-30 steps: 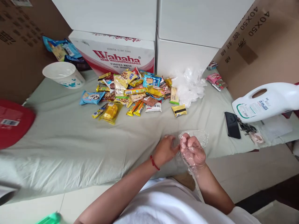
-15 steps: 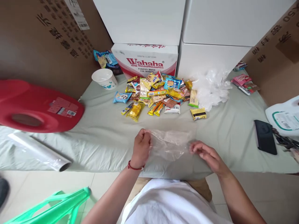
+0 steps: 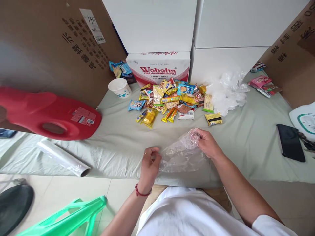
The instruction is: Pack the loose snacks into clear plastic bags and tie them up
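A thin clear plastic bag point(image 3: 183, 159) spreads between my two hands near the front edge of the cloth-covered surface. My right hand point(image 3: 206, 142) pinches the bag's upper right part, where the film is bunched up. At its left edge is my left hand point(image 3: 150, 165), with the fingers half curled and a gap between thumb and forefinger; its thumb lies close against the film. Beyond the bag lies a pile of small wrapped snacks point(image 3: 171, 100). One gold-and-black packet point(image 3: 213, 119) sits apart, just past my right hand. Crumpled clear bags point(image 3: 227, 95) are heaped right of the pile.
A white paper cup point(image 3: 120, 88) stands left of the snacks, before a Wahaha carton point(image 3: 158, 68). Farther left are a red jug point(image 3: 73, 131) and a roll of clear film point(image 3: 65, 159). A black phone point(image 3: 291, 142) and a white bottle point(image 3: 304, 119) are at right.
My right hand has moved up and inward and now grips the bag. My left hand has loosened from its fist and lowered slightly. The bag is lifted at its right side.
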A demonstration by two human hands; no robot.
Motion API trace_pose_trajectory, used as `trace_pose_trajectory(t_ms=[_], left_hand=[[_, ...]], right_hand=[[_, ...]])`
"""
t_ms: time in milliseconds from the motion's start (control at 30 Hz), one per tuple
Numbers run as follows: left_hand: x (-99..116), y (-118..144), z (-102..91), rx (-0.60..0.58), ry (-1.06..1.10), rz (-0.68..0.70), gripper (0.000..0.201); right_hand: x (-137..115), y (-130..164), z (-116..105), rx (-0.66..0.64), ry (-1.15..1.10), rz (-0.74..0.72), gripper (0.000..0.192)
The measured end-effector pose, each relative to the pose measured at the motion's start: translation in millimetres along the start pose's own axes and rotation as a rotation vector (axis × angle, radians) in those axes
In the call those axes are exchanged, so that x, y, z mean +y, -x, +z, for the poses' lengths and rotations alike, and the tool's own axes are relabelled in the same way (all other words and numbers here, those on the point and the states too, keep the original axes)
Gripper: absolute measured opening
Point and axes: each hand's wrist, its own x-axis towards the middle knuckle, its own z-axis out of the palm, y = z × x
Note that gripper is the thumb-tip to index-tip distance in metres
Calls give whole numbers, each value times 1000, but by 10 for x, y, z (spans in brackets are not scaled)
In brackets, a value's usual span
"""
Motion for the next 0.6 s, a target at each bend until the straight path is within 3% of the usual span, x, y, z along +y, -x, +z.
trace_pose_trajectory(t_ms=[67,167,233,367,500,600], left_hand=[[46,51,-69,54,-167,190,48],[229,116,35,35,-341,493,84],[318,112,166,12,-374,564,88],[269,-56,262,-62,-205,337,25],[139,-362,124,-67,160,-24,34],[72,-552,-1,-89,333,-262,37]], right_hand=[[-84,6,85,-88,14,-33,26],[-217,24,253,-179,29,-34,28],[-263,25,320,-195,25,-23,28],[-203,27,193,-132,21,77,31],[-29,104,-142,-33,-78,263,42],[113,185,-363,44,-101,322,47]])
